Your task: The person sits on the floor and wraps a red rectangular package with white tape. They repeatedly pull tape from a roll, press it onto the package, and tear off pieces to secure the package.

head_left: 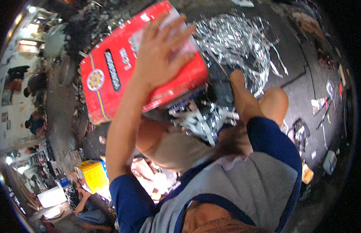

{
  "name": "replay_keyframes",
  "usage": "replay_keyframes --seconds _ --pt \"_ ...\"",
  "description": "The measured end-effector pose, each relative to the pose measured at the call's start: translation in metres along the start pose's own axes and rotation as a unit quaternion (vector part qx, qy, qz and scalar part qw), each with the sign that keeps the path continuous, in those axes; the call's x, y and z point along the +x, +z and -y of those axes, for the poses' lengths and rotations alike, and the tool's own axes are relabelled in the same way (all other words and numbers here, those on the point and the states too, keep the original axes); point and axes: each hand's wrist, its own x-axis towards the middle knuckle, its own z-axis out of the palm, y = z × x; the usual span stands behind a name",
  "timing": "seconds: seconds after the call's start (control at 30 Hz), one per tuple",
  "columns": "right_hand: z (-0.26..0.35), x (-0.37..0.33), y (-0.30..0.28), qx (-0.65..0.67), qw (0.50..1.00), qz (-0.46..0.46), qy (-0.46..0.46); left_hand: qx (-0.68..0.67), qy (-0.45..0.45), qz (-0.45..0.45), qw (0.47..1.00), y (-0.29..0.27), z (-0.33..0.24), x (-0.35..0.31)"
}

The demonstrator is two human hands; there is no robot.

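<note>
My left hand [161, 54] lies spread over the upper side of a red carton [110, 83], its fingers apart. The carton is tilted and has a round flower emblem and a thin stripe near one end. To its right is a heap of shiny silver strips [236, 42], with something dark and bag-like [219, 77] at its near side. Beside that dark thing and the strips is my right hand [237, 79]; its fingers are hidden. More silver strips [199, 120] lie between the carton and my legs.
A yellow box [92, 176] stands at the lower left, near another person's bare foot [83, 194]. Scraps and a crumpled dark plastic bag [300, 134] lie on the dark floor [289, 81] at the right. Other people [35, 122] are at the far left.
</note>
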Motion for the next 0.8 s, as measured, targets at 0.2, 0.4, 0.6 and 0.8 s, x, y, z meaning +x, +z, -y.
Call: replay_keyframes --seconds 0.2,0.4,0.6,0.8 --pt "0.039 0.007 -0.01 0.201 0.977 0.053 0.058 0.023 -0.065 0.088 0.994 -0.02 -0.009 -0.008" --pt "0.021 0.054 -0.023 0.426 0.892 -0.029 0.148 -0.097 -0.081 0.066 0.99 -0.008 -0.015 -0.005" --pt "0.047 -0.065 -0.041 -0.032 0.947 0.198 -0.252 -0.067 -0.078 0.083 0.991 -0.009 -0.017 0.0" --pt "0.08 -0.198 -0.057 -0.27 0.828 0.299 -0.389 -0.095 -0.073 -0.013 0.993 0.001 -0.029 -0.027"
